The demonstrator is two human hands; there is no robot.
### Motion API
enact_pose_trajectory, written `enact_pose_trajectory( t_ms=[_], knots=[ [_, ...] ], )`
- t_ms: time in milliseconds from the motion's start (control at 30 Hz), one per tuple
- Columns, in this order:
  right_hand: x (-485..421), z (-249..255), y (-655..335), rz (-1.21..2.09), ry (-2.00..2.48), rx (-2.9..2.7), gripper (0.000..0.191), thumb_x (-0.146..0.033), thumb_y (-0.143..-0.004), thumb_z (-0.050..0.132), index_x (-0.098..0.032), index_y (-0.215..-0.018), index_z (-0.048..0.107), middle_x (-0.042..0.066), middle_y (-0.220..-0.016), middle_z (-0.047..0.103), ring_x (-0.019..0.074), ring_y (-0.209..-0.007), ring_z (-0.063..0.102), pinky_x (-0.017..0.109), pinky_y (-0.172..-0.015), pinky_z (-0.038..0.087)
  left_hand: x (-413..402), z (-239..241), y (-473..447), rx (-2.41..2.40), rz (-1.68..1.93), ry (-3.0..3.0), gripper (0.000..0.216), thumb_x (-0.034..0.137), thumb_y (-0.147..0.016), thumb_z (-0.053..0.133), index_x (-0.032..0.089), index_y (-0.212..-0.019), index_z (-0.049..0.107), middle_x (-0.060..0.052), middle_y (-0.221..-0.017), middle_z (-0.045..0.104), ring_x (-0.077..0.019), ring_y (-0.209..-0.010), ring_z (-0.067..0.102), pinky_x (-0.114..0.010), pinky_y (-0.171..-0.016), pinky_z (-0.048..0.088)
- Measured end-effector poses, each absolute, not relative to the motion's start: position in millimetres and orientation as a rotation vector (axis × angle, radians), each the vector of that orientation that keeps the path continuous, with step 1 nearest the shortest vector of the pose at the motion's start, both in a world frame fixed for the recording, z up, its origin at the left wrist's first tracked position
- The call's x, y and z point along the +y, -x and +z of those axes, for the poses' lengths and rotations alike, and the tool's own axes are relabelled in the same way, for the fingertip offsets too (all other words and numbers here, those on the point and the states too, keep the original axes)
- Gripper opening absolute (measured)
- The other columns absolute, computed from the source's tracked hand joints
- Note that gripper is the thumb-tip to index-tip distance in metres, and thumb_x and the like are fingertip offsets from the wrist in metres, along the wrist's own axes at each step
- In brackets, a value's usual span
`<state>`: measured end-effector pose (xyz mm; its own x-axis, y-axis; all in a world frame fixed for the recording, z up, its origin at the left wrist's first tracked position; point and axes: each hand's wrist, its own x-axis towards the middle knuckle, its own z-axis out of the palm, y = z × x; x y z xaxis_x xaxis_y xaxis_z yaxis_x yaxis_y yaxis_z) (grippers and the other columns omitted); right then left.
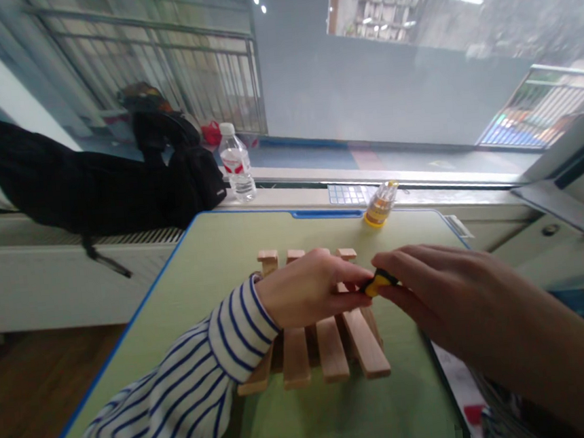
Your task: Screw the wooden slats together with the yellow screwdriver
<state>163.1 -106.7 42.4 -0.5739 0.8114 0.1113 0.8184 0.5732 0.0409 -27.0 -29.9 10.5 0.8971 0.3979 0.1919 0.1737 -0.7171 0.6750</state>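
Note:
My left hand (313, 287), in a striped cuff, reaches over a small wooden slatted piece (333, 352) on the green tabletop (196, 289). Its thumb and finger pinch one end of a small yellow-and-black object (379, 282). On the other end, the fingertips of my right hand (431, 288) are closed. Much of the object is covered by the fingers, so its kind is unclear. The object sits above the right side of the slats, whose middle is hidden under my left hand and wrist.
A clear bottle with a yellow base (380, 204) stands at the table's far edge. Behind it, a water bottle (236, 166) and black bags (115, 183) rest on the sill by the window. Dark-edged papers (457, 382) lie at the right, below my right forearm.

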Motion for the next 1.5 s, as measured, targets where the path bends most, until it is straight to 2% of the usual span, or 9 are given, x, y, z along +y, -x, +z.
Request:
enact_pose_trajectory(
  t_ms=[333, 467, 600, 700, 833, 900, 1100, 1333, 1500],
  knots=[
    [-114.0, 48.0, -157.8, -0.282, 1.49, -2.711, 0.027, -0.001, -0.076, 0.039, -0.021, -0.089, 0.051, 0.003, -0.086, 0.06, 0.0146, -0.068, 0.053, 0.03, -0.06, 0.038, -30.3, 4.4, 26.0, 0.334, 0.396, -2.36, 0.018, 0.017, -0.089, 0.045, 0.015, -0.1, 0.059, -0.002, -0.086, 0.064, -0.0118, -0.079, 0.057, -0.022, -0.072, 0.04],
    [-113.2, 46.9, -156.9, -0.257, 1.489, -2.684, 0.014, -0.009, -0.08, 0.046, -0.021, -0.086, 0.05, 0.0, -0.08, 0.058, 0.0133, -0.066, 0.053, 0.029, -0.058, 0.037, -32.0, 6.2, 24.5, 0.359, 0.425, -2.391, 0.015, 0.016, -0.087, 0.049, 0.015, -0.095, 0.061, -0.002, -0.084, 0.064, -0.0116, -0.079, 0.057, -0.022, -0.072, 0.039],
    [-109.6, 48.4, -156.3, -0.256, 1.507, -2.667, 0.007, -0.014, -0.082, 0.049, -0.021, -0.084, 0.05, -0.001, -0.078, 0.059, 0.0129, -0.064, 0.054, 0.029, -0.057, 0.038, -31.7, 7.2, 23.7, 0.423, 0.487, -2.434, 0.016, 0.023, -0.082, 0.058, 0.017, -0.095, 0.064, -0.001, -0.082, 0.064, -0.0119, -0.077, 0.057, -0.022, -0.07, 0.039],
    [-108.8, 49.8, -156.6, -0.307, 1.432, -2.677, 0.007, -0.016, -0.083, 0.049, -0.019, -0.088, 0.052, 0.002, -0.083, 0.062, 0.0146, -0.068, 0.057, 0.03, -0.06, 0.042, -30.7, 8.6, 24.5, 0.455, 0.467, -2.445, 0.017, 0.024, -0.083, 0.056, 0.018, -0.097, 0.065, -0.001, -0.082, 0.064, -0.0118, -0.077, 0.057, -0.022, -0.069, 0.04],
    [-108.7, 48.1, -160.9, -0.39, 1.251, -2.641, 0.03, -0.018, -0.084, 0.048, -0.017, -0.114, 0.048, 0.008, -0.106, 0.062, 0.0165, -0.082, 0.059, 0.03, -0.067, 0.046, -30.2, 10.5, 26.3, 0.446, 0.45, -2.438, 0.015, 0.023, -0.084, 0.054, 0.017, -0.092, 0.065, -0.002, -0.08, 0.064, -0.0118, -0.075, 0.057, -0.022, -0.069, 0.04],
    [-108.2, 46.6, -162.9, -0.339, 1.223, -2.679, 0.035, -0.016, -0.084, 0.047, -0.018, -0.119, 0.045, 0.008, -0.112, 0.06, 0.0164, -0.088, 0.059, 0.029, -0.07, 0.047, -30.2, 10.6, 27.2, 0.434, 0.456, -2.419, 0.014, 0.022, -0.084, 0.054, 0.016, -0.091, 0.065, -0.002, -0.08, 0.064, -0.0117, -0.075, 0.057, -0.022, -0.068, 0.04],
    [-107.6, 45.3, -163.0, -0.243, 1.373, -2.698, 0.027, -0.009, -0.082, 0.045, -0.021, -0.105, 0.052, 0.005, -0.104, 0.063, 0.0151, -0.082, 0.059, 0.028, -0.065, 0.045, -30.1, 7.3, 27.6, 0.406, 0.43, -2.407, 0.012, 0.019, -0.086, 0.051, 0.015, -0.089, 0.061, -0.002, -0.081, 0.063, -0.0115, -0.075, 0.057, -0.022, -0.068, 0.039],
    [-109.4, 45.1, -164.5, -0.252, 1.507, -2.674, 0.015, -0.016, -0.083, 0.049, -0.022, -0.095, 0.053, 0.001, -0.088, 0.063, 0.0127, -0.066, 0.057, 0.027, -0.056, 0.038, -30.1, 0.1, 25.7, 0.411, 0.385, -2.395, 0.021, 0.017, -0.089, 0.045, 0.018, -0.105, 0.058, -0.002, -0.087, 0.064, -0.0127, -0.078, 0.058, -0.023, -0.07, 0.04],
    [-113.4, 47.1, -159.5, -0.281, 1.567, -2.672, 0.016, -0.013, -0.081, 0.049, -0.022, -0.092, 0.055, 0.001, -0.085, 0.063, 0.0131, -0.061, 0.055, 0.029, -0.054, 0.035, -30.9, 1.7, 25.9, 0.381, 0.376, -2.367, 0.022, 0.017, -0.089, 0.044, 0.019, -0.106, 0.058, -0.002, -0.091, 0.065, -0.0125, -0.082, 0.058, -0.023, -0.073, 0.041]
  ],
)
